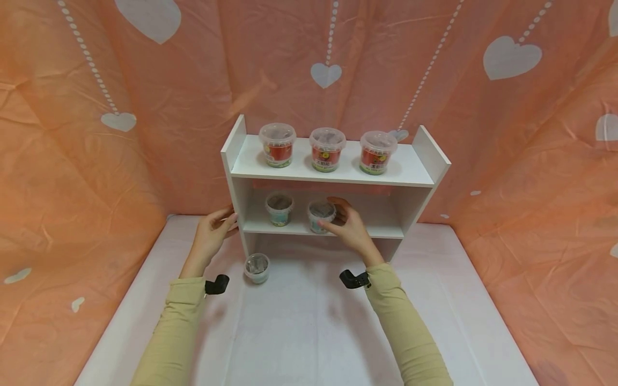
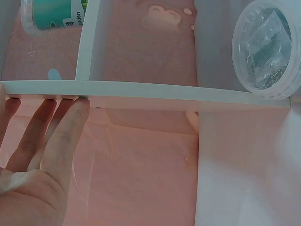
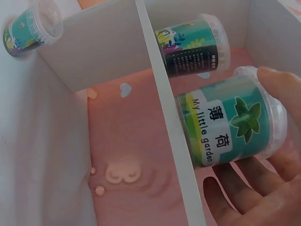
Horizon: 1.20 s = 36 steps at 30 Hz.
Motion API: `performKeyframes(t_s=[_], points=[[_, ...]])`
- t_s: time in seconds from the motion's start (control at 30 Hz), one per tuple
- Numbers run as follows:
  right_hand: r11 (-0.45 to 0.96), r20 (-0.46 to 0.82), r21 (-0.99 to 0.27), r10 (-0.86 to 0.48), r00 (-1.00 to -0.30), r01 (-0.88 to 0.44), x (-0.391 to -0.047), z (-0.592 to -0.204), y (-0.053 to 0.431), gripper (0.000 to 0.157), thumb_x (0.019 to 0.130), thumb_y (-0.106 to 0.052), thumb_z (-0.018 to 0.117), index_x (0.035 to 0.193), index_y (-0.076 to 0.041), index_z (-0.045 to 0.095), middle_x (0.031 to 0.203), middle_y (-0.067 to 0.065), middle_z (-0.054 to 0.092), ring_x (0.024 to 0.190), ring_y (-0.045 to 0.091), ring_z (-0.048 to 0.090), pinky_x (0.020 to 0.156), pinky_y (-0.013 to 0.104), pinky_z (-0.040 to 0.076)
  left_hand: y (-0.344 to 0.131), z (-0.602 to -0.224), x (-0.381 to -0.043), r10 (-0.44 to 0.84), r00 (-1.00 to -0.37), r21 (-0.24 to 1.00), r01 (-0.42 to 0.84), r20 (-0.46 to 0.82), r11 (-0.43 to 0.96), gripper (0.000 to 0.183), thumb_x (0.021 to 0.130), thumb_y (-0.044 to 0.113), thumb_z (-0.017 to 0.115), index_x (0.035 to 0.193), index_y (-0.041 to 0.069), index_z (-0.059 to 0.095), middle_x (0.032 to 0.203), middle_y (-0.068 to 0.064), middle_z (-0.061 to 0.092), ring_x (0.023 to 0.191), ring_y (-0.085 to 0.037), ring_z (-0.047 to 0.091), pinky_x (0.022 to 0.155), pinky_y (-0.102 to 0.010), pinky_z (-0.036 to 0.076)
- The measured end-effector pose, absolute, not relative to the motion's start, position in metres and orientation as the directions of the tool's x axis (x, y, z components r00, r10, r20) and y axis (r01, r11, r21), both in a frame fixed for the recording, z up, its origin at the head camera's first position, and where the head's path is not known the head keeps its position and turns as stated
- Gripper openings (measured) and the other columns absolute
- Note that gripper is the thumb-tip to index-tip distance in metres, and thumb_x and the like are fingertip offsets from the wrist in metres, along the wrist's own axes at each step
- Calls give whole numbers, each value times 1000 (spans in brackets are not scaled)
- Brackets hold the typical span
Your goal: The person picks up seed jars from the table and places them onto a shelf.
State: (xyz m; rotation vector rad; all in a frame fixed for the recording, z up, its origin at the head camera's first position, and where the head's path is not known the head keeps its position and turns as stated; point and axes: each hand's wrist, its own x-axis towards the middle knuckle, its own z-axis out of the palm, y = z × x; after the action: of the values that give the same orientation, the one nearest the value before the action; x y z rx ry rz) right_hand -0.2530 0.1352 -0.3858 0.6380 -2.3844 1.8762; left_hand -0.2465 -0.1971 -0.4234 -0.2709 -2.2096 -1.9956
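My right hand [image 1: 351,228] grips a clear-lidded plastic tub [image 3: 225,123] with a teal "My little garden" label and a green leaf picture. The thumb is at one side of its lid, the fingers at the other. The tub stands at the front of the lower board of a white two-tier shelf [image 1: 333,176]. Beside it on that board is another teal-labelled tub [image 1: 279,209]. My left hand [image 1: 212,231] rests its fairly straight fingertips against the shelf's left side panel [image 2: 141,89] and holds nothing. A third teal tub [image 3: 22,34] stands on the table by the shelf's left front corner.
On the top board stand three red-labelled tubs, at left [image 1: 277,146], middle [image 1: 326,150] and right [image 1: 378,153]. Raised side panels bound the shelf. A white cloth [image 1: 289,332] covers the table, and an orange curtain [image 1: 270,64] with white hearts hangs close behind.
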Motion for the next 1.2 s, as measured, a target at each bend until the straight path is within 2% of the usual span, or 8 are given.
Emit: performKeyframes(t_s=[0.2,0.5,0.83,1.2], points=[[184,287,-922,-267,-920,-341,-256,-386,133,63,85,1,70,139,9,39,132,30,47,117,42,50,101,50,44,-197,-421,-246,25,-975,971,221,220,90,45,98,12,56,137,-7,46,137,-25,47,104,-9,60,90,-38,51],[152,288,-932,-241,-927,-329,-262,-390,131,64,85,1,70,140,8,38,134,29,44,120,41,47,102,49,42,-198,-422,-246,33,-974,970,225,223,93,46,98,13,56,138,-7,45,139,-26,45,104,-8,59,91,-41,50],[138,293,-934,-226,-929,-328,-264,-390,130,63,86,3,69,140,9,37,131,30,47,116,42,50,100,50,44,-197,-421,-246,31,-977,972,215,213,92,45,98,12,56,137,-6,46,138,-24,46,105,-10,59,92,-41,49],[161,276,-934,-247,-929,-321,-257,-387,135,68,86,1,69,143,8,32,139,30,38,126,43,41,108,51,36,-198,-422,-247,36,-975,969,220,217,116,47,98,15,57,138,-6,46,138,-24,47,104,-10,59,91,-40,50]])
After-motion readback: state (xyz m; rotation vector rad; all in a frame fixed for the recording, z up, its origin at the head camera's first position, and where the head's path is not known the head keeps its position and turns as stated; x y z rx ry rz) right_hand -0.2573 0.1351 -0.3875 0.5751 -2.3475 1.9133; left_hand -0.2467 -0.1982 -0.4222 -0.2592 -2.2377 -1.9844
